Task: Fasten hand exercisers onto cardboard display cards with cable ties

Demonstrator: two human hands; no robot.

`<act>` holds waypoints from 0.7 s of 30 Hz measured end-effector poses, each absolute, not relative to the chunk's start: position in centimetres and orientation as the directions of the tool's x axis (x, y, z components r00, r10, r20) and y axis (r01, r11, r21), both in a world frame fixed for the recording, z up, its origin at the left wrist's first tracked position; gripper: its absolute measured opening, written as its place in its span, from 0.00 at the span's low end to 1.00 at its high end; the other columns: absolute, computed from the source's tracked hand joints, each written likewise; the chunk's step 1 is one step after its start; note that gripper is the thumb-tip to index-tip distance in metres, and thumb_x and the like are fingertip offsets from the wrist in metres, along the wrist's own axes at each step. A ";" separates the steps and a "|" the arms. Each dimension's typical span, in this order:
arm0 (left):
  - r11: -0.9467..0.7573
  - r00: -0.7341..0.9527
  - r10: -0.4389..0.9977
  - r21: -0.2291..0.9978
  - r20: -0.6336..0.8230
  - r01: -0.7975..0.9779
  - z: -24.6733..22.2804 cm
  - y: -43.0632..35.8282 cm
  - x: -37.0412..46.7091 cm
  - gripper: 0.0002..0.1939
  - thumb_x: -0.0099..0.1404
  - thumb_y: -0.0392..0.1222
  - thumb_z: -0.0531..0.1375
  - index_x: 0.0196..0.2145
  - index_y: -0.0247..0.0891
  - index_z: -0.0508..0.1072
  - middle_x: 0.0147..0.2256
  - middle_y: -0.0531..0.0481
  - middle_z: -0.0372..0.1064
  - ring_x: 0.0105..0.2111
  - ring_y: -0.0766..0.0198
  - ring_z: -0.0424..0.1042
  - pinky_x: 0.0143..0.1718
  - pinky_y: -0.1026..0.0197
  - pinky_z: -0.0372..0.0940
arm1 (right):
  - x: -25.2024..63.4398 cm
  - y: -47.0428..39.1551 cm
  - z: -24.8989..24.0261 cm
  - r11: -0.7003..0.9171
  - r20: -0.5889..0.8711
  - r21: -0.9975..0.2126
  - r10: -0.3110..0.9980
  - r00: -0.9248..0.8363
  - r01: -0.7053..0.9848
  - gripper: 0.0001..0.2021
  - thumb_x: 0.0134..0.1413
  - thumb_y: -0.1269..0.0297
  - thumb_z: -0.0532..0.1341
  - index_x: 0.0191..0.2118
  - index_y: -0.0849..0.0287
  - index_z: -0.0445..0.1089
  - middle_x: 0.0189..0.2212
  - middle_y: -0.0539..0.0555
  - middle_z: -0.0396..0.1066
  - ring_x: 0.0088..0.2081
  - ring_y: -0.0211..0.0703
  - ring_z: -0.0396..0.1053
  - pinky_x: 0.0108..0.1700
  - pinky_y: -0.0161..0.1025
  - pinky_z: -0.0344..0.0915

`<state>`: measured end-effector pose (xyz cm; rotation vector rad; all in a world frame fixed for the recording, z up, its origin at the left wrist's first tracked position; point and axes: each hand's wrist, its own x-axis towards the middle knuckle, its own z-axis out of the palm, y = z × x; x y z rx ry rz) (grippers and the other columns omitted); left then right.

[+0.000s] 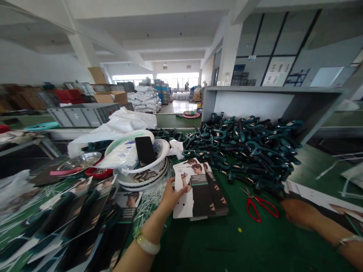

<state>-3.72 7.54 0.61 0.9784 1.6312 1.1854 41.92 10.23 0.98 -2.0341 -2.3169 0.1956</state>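
Observation:
My left hand [173,194] is closed on the left edge of a printed card [183,206] at the top of a stack of cards [214,189] on the green table. My right hand [300,213] is at the right, blurred, beside a white and black printed board [326,200]; its fingertips and anything in them cannot be made out. Red-handled scissors [259,206] lie between the stack and my right hand. A large pile of dark green tools [244,147] spills from a tipped grey bin [320,113] behind the cards.
Carded tools [85,215] overlap at the left. White basins [163,155] hold metal parts, a plastic bag and a black phone [145,151]. Thin white strips [150,200] lie scattered nearby. A metal dish [82,161] and a grey crate [85,114] stand farther left.

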 end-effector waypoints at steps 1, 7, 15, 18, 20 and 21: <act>0.225 -0.316 0.929 0.972 -0.193 0.068 0.1 7.3 -3.9 0.38 0.48 0.48 0.68 0.53 0.36 0.59 0.37 0.43 0.72 0.31 0.59 0.73 0.29 0.61 0.65 | 42.4 9.9 1.4 0.111 -0.117 -0.144 0.985 -0.128 0.983 0.08 0.38 0.78 0.59 0.18 0.59 0.69 0.24 0.61 0.71 0.27 0.45 0.71 0.32 0.42 0.60; 0.211 -0.251 0.943 0.976 -0.217 -0.050 -0.8 5.8 -4.3 0.30 0.51 0.50 0.66 0.48 0.37 0.63 0.33 0.48 0.70 0.28 0.62 0.71 0.29 0.62 0.64 | 38.4 5.9 6.6 0.026 -0.338 -0.655 0.884 -0.323 0.755 0.13 0.56 0.59 0.52 0.26 0.57 0.67 0.25 0.56 0.68 0.24 0.38 0.65 0.29 0.38 0.60; 0.140 -0.271 0.954 0.990 -0.128 0.024 -0.5 6.2 -1.5 0.25 0.53 0.50 0.63 0.46 0.35 0.69 0.39 0.44 0.70 0.32 0.61 0.70 0.31 0.62 0.63 | 21.6 3.0 10.0 0.217 -0.322 -0.786 0.655 -0.684 0.578 0.07 0.53 0.62 0.55 0.27 0.58 0.59 0.20 0.44 0.57 0.23 0.32 0.54 0.25 0.30 0.52; 0.162 -0.294 0.944 0.987 -0.148 0.023 0.2 4.9 -2.4 0.21 0.56 0.53 0.60 0.42 0.35 0.71 0.38 0.45 0.71 0.32 0.62 0.68 0.30 0.63 0.62 | 19.6 3.6 9.2 0.163 -0.415 -0.791 0.567 -0.712 0.590 0.07 0.53 0.63 0.54 0.27 0.59 0.59 0.18 0.44 0.58 0.21 0.30 0.53 0.23 0.29 0.50; 0.106 -0.230 0.970 0.991 -0.084 0.085 1.0 3.8 -3.0 0.20 0.57 0.54 0.59 0.38 0.34 0.73 0.35 0.45 0.71 0.31 0.63 0.67 0.32 0.63 0.61 | 19.0 4.1 8.7 0.018 -0.483 -0.813 0.538 -0.691 0.582 0.08 0.52 0.61 0.54 0.27 0.59 0.58 0.17 0.43 0.59 0.18 0.29 0.52 0.21 0.28 0.48; 0.070 -0.164 0.985 0.989 -0.048 0.131 1.5 3.4 -3.2 0.20 0.57 0.53 0.59 0.38 0.34 0.74 0.34 0.46 0.71 0.30 0.64 0.66 0.32 0.63 0.60 | 18.8 4.4 8.5 -0.059 -0.504 -0.825 0.529 -0.683 0.563 0.08 0.50 0.60 0.55 0.27 0.58 0.58 0.16 0.43 0.58 0.17 0.28 0.51 0.20 0.28 0.46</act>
